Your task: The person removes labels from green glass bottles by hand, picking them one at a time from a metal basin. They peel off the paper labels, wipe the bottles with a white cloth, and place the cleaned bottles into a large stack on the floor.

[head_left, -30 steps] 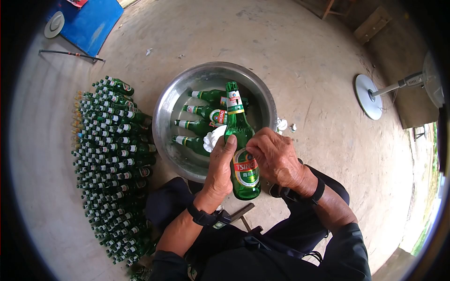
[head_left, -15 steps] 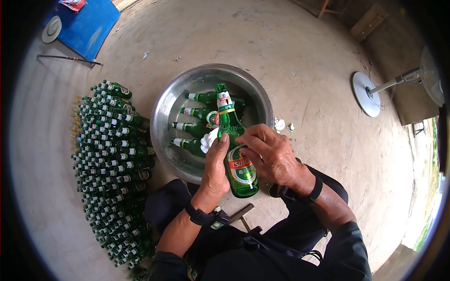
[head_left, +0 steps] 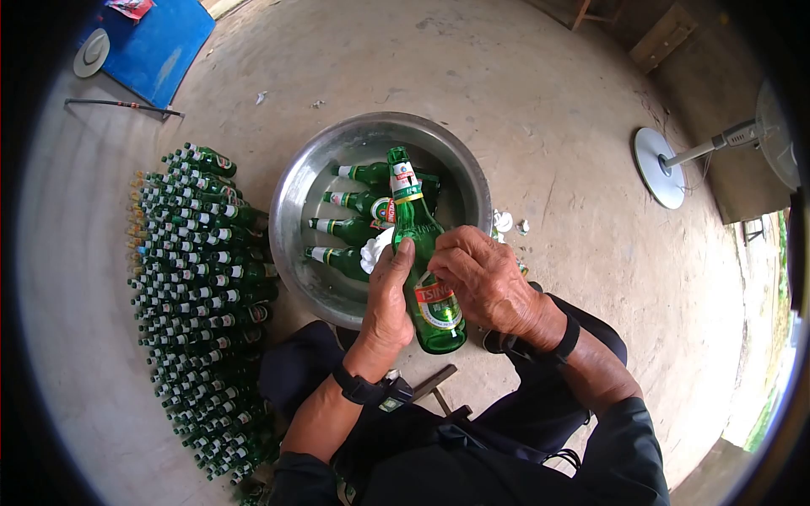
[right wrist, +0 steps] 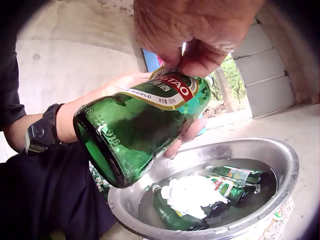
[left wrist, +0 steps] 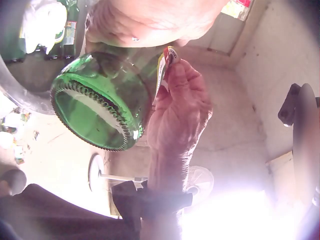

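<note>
A person seated over a concrete floor (head_left: 574, 110) holds a green glass bottle (head_left: 418, 221) at the centre of the head view, its neck pointing toward the top of the frame and its base toward the bottom. The left hand (head_left: 391, 299) has its grip wrapped round the bottle's body, thumb along the near side. The right hand (head_left: 489, 282), to the right of the bottle, has its grip closed in a pinch on the body label (head_left: 439, 310), a red band across its oval; in the left wrist view the label's edge stands away from the glass between thumb and finger. The right wrist view shows the bottle tilted, base to the lower left.

Behind the bottle, at the centre of the head view, is a round metal basin (head_left: 289, 211). More green bottles (head_left: 342, 228) lie in it in greyish water, with a crumpled white wad (head_left: 377, 250) on top. Crumpled white scraps (head_left: 503, 221) lie on the floor just right of the basin.

A dense crowd of bottles (head_left: 202, 295) fills the left side. At upper left are a blue panel (head_left: 160, 51) and a pale hat (head_left: 91, 52); at upper right, a fan's round base (head_left: 658, 169).
</note>
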Tool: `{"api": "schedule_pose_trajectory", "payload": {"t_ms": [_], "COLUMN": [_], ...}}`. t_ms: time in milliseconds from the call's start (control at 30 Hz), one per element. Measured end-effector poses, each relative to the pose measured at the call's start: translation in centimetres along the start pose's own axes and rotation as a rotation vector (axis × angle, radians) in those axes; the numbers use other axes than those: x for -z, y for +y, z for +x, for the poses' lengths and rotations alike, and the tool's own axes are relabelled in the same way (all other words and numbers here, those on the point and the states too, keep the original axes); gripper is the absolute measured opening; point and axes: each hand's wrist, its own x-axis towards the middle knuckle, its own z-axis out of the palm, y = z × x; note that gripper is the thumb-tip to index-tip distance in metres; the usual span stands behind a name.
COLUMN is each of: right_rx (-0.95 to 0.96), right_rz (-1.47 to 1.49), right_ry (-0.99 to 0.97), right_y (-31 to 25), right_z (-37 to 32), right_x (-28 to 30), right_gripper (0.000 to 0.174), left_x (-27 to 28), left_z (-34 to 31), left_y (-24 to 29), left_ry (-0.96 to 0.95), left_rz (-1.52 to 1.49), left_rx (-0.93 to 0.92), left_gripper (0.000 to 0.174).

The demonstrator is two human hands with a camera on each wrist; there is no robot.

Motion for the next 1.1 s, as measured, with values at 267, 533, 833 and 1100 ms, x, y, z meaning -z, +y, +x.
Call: {"api": "schedule_pose_trajectory", "payload": {"t_ms": [267, 533, 833, 1100], "right_rx": [-0.025, -0.359, -0.376, -0.427], "right_rz": [0.069, 0.119, -0.020, 0.130], "right_ry": [-0.034, 0.003, 0.034, 0.127], "right_y": [0.2, -2.3, -2.3, -1.6], "right_z": [0.0, -0.8, -1.1, -1.2], "right_x": [0.2, -1.4, -2.7, -2.8], "right_gripper": [0.026, 0.031, 0.024, 0.014], "left_x": [-0.8, -0.5, -1.4, -1.4], "left_z": [-0.1, -0.1, -0.3, -0.3], "left_y": [0.6, 1.1, 1.2, 1.5], "left_ry": [0.050, 0.090, 0.113, 0.155], "left_rz": [-0.012, 0.136, 0.099, 0.185], "left_rx": [-0.073, -0.210, -0.275, -0.289], "left_gripper": [0.036, 0.049, 0.037, 0.032]}}
